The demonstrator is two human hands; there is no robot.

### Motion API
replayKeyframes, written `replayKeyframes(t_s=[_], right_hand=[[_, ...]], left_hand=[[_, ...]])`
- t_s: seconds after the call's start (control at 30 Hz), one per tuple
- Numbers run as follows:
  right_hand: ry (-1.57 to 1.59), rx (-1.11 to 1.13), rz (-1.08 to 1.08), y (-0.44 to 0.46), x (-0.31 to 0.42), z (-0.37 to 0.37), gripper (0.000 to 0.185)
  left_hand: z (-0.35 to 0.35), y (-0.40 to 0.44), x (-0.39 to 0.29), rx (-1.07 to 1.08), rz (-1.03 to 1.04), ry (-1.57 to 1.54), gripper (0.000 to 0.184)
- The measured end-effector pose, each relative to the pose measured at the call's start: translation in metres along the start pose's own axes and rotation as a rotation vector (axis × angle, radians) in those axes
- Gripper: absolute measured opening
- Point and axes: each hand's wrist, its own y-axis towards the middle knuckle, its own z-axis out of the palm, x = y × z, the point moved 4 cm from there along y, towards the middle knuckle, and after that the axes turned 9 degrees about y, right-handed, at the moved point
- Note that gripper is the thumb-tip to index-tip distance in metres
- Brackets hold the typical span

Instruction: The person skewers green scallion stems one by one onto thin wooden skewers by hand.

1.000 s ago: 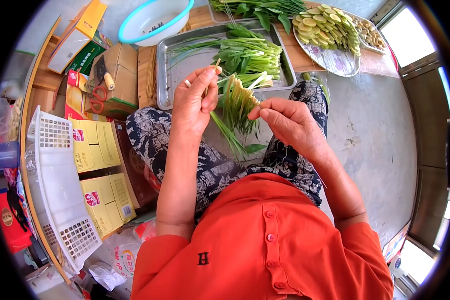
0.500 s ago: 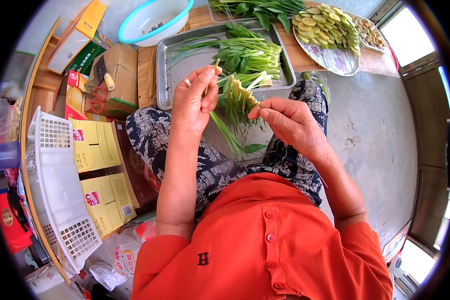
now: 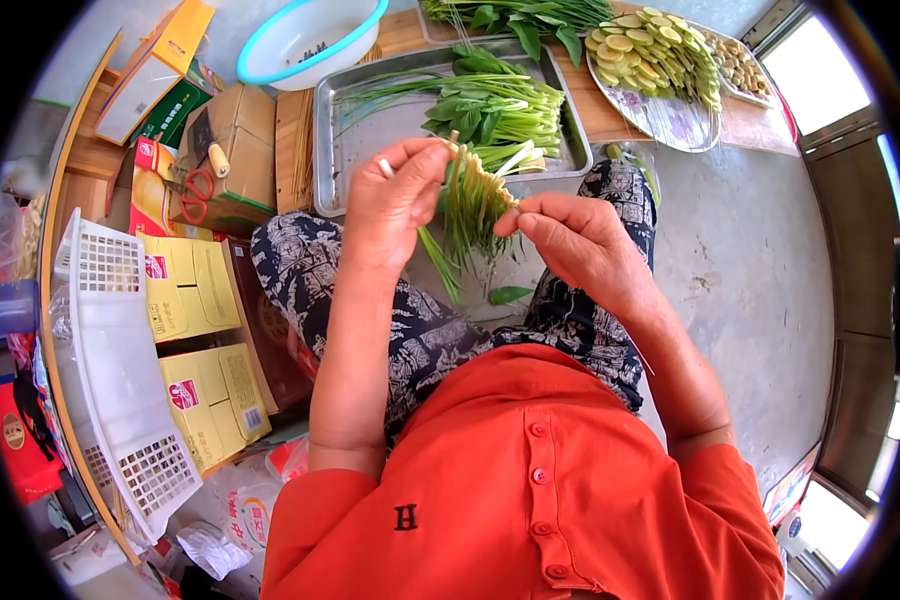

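A row of green chives [image 3: 475, 205] hangs between my hands, their pale cut ends lined up side by side along what looks like a thin skewer. My left hand [image 3: 398, 205] is closed in a pinch at the row's upper left end, on a chive whose leaves [image 3: 438, 265] dangle below; a white stalk end [image 3: 385, 168] pokes out between its fingers. At the lower right end, my right hand [image 3: 578, 245] pinches the skewer, mostly hidden by the fingers. Just beyond lies a metal tray [image 3: 324, 150] with a bundle of leafy greens [image 3: 505, 110].
Sliced green vegetable rounds [image 3: 650, 50] cover a plate [image 3: 660, 115] at the back right. A blue-rimmed basin [image 3: 310, 70] stands back left. Red-handled scissors [image 3: 197, 195] and yellow boxes [image 3: 195, 290] sit to the left. One loose leaf [image 3: 510, 295] lies below the chives.
My left hand has moved slightly right, bringing its chive from beside the row up against the row's upper left end. The right hand has barely moved.
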Motion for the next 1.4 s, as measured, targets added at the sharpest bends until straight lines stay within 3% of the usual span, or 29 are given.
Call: replayKeyframes(t_s=[0.1,0.2,0.23,0.3,0.37,0.43,0.53,0.57,0.67,0.83,0.93,1.4], right_hand=[[0.011,-0.021,-0.016,0.005,-0.001,0.002,0.024],[0.052,-0.04,-0.023,0.009,-0.006,-0.003,0.024],[0.082,-0.046,-0.03,0.01,-0.006,-0.005,0.024],[0.087,-0.059,-0.029,0.011,-0.006,-0.008,0.024],[0.095,-0.085,-0.02,0.007,-0.009,-0.014,0.024],[0.072,-0.096,-0.035,0.007,-0.012,-0.018,0.024],[0.085,-0.1,-0.02,0.007,-0.017,-0.023,0.023],[0.084,-0.11,-0.011,0.006,-0.018,-0.024,0.023],[0.072,-0.123,-0.021,0.006,-0.019,-0.027,0.023],[0.097,-0.104,-0.015,0.004,-0.014,-0.022,0.023],[0.093,-0.084,-0.022,0.001,-0.009,-0.017,0.024],[0.096,-0.019,0.031,0.003,-0.007,0.001,0.025]], left_hand=[[0.003,-0.001,0.002,-0.008,-0.007,0.031,0.021],[0.003,0.005,0.005,-0.063,0.095,0.252,0.024],[0.002,0.012,0.0,-0.118,0.402,0.502,0.026],[-0.004,0.008,0.0,-0.171,0.709,0.753,0.028],[-0.013,0.001,0.001,-0.246,0.181,0.7,0.03],[-0.025,0.001,0.006,-0.201,0.077,0.645,0.028],[-0.025,0.002,0.013,0.085,-0.046,0.193,0.034],[-0.025,0.002,0.012,0.083,-0.046,0.194,0.034],[-0.022,0.005,0.006,0.266,0.027,-0.346,0.033],[-0.02,0.014,0.006,0.111,0.087,-0.178,0.034],[-0.018,0.011,0.007,0.042,0.117,0.104,0.047],[-0.01,0.011,0.003,0.101,0.048,-0.057,0.041]])
